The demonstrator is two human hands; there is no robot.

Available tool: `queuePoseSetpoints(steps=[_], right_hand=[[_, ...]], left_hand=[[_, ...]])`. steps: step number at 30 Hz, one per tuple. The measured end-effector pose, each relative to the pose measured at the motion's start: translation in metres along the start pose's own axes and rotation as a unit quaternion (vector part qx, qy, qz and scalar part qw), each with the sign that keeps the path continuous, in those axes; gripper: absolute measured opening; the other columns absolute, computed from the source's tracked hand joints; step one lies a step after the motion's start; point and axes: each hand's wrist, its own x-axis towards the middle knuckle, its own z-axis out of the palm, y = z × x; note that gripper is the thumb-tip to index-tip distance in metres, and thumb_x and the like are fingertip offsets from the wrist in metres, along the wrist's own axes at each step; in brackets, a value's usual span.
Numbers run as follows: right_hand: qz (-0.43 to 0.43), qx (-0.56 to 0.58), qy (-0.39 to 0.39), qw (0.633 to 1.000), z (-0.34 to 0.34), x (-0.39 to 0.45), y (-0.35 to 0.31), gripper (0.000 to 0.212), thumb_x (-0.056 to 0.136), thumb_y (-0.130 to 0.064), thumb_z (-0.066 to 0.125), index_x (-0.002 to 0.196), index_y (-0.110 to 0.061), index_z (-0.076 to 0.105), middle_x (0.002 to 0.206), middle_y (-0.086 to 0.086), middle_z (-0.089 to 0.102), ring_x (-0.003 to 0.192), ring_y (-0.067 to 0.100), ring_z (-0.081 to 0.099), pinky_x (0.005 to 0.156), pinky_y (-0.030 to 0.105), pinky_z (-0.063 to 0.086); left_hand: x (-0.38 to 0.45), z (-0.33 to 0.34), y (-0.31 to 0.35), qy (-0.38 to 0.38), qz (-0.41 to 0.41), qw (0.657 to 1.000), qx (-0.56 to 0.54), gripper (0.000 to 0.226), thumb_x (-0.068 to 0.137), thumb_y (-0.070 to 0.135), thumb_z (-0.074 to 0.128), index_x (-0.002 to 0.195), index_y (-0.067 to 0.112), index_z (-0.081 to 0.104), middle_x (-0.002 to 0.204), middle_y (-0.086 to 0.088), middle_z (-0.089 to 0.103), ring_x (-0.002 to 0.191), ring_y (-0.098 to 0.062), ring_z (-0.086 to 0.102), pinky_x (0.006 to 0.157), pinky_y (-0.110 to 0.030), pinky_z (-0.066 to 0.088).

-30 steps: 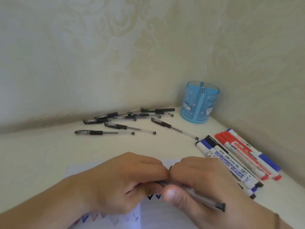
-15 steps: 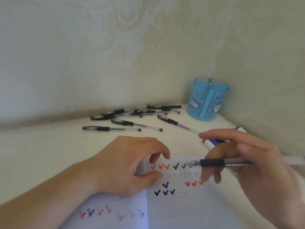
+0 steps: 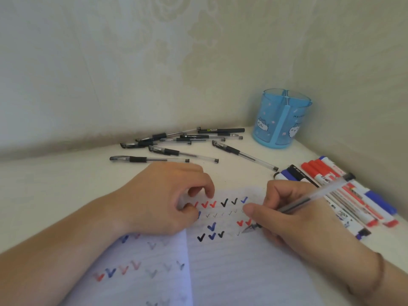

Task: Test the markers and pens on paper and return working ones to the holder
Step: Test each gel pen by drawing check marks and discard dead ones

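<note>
Left hand [image 3: 163, 202]: bare, no ring or glove visible; short, unpainted thumbnail partly seen.
Left forearm [image 3: 61, 244]: bare along its whole visible length; no sleeve, watch or band.
Right hand [image 3: 293, 219]: bare, no ring or glove visible; thumbnail short, unpainted.
Right wrist band [image 3: 378, 276]: thin brownish band worn round the wrist, slightly blurred; material cannot be told.
Right forearm [image 3: 395, 290]: bare beyond the band, cut off by the picture edge.
</note>
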Motion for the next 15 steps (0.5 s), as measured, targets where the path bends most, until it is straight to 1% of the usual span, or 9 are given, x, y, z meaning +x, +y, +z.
queuePoseSetpoints(steps=[1, 2, 4, 5, 7, 9, 10, 12, 15], right_hand=[[-0.011, -0.024, 0.018, 0.999, 0.002, 0.001, 0.001, 0.041, 0.075, -0.018, 0.077, 0.052, -0.002, 0.047, 0.039, 0.005, 0.05, 0.038, 0.015, 0.036, 0.04, 0.022, 0.028], [-0.02, -0.044, 0.03, 0.998, 0.003, 0.002, 0.002, 0.042, 0.075, -0.017, 0.076, 0.053, 0.001, 0.046, 0.04, 0.009, 0.047, 0.039, 0.014, 0.035, 0.041, 0.023, 0.027], [-0.026, -0.06, 0.038, 0.997, 0.004, 0.004, 0.004, 0.039, 0.076, -0.013, 0.073, 0.053, 0.002, 0.044, 0.047, 0.02, 0.046, 0.043, 0.018, 0.035, 0.044, 0.028, 0.028], [-0.026, -0.062, 0.037, 0.997, 0.004, 0.005, 0.005, 0.038, 0.076, -0.012, 0.071, 0.054, 0.002, 0.044, 0.049, 0.022, 0.046, 0.043, 0.018, 0.035, 0.044, 0.03, 0.028], [-0.026, -0.07, 0.032, 0.997, 0.004, 0.006, 0.006, 0.036, 0.075, -0.01, 0.07, 0.054, 0.003, 0.044, 0.045, 0.014, 0.049, 0.044, 0.018, 0.035, 0.044, 0.03, 0.028], [-0.029, -0.08, 0.022, 0.996, 0.004, 0.006, 0.006, 0.034, 0.075, -0.009, 0.07, 0.054, 0.003, 0.045, 0.041, 0.001, 0.05, 0.045, 0.018, 0.036, 0.044, 0.03, 0.029], [-0.032, -0.083, 0.02, 0.996, 0.004, 0.005, 0.006, 0.034, 0.074, -0.008, 0.069, 0.053, 0.001, 0.045, 0.041, 0.003, 0.05, 0.046, 0.018, 0.037, 0.045, 0.03, 0.029], [-0.033, -0.088, 0.015, 0.995, 0.003, 0.006, 0.006, 0.032, 0.072, -0.008, 0.069, 0.053, -0.001, 0.044, 0.047, 0.014, 0.048, 0.047, 0.019, 0.037, 0.046, 0.032, 0.03], [-0.02, -0.092, 0.008, 0.996, 0.002, 0.006, 0.006, 0.03, 0.071, -0.01, 0.068, 0.055, -0.001, 0.044, 0.047, 0.014, 0.047, 0.048, 0.02, 0.037, 0.048, 0.034, 0.033]], left_hand=[[0.001, 0.001, 0.0, 0.011, 0.011, 0.999, -0.04, 0.038, 0.065, 0.018, 0.045, 0.096, 0.033, 0.062, 0.085, 0.015, 0.051, 0.076, 0.001, 0.05, 0.063, -0.006, 0.033], [0.002, 0.001, 0.0, 0.026, 0.024, 0.996, -0.078, 0.044, 0.065, 0.007, 0.044, 0.099, 0.028, 0.063, 0.09, 0.015, 0.05, 0.079, 0.002, 0.048, 0.064, -0.006, 0.032], [0.004, 0.002, 0.0, 0.06, 0.053, 0.99, -0.118, 0.058, 0.063, -0.01, 0.038, 0.106, 0.02, 0.062, 0.101, 0.008, 0.051, 0.088, 0.004, 0.046, 0.074, -0.007, 0.033], [0.004, 0.003, -0.001, 0.073, 0.068, 0.988, -0.12, 0.065, 0.061, -0.017, 0.035, 0.11, 0.017, 0.06, 0.107, 0.007, 0.049, 0.094, 0.005, 0.044, 0.08, -0.006, 0.032], [0.006, 0.006, -0.004, 0.088, 0.088, 0.986, -0.112, 0.076, 0.061, -0.027, 0.032, 0.119, 0.016, 0.056, 0.115, 0.007, 0.045, 0.101, 0.001, 0.043, 0.087, -0.006, 0.031], [0.007, 0.009, -0.006, 0.096, 0.104, 0.985, -0.1, 0.081, 0.064, -0.033, 0.033, 0.125, 0.018, 0.052, 0.122, 0.005, 0.043, 0.101, -0.008, 0.045, 0.088, -0.009, 0.033], [0.008, 0.011, -0.007, 0.101, 0.113, 0.984, -0.096, 0.081, 0.068, -0.034, 0.035, 0.127, 0.019, 0.051, 0.125, 0.004, 0.042, 0.1, -0.012, 0.047, 0.087, -0.012, 0.035], [0.01, 0.012, -0.009, 0.112, 0.129, 0.98, -0.102, 0.076, 0.076, -0.033, 0.036, 0.128, 0.02, 0.051, 0.128, 0.003, 0.042, 0.096, -0.015, 0.052, 0.083, -0.02, 0.042], [0.01, 0.011, -0.01, 0.129, 0.141, 0.974, -0.118, 0.072, 0.08, -0.033, 0.036, 0.125, 0.02, 0.054, 0.129, 0.004, 0.042, 0.085, -0.016, 0.056, 0.078, -0.034, 0.048]])
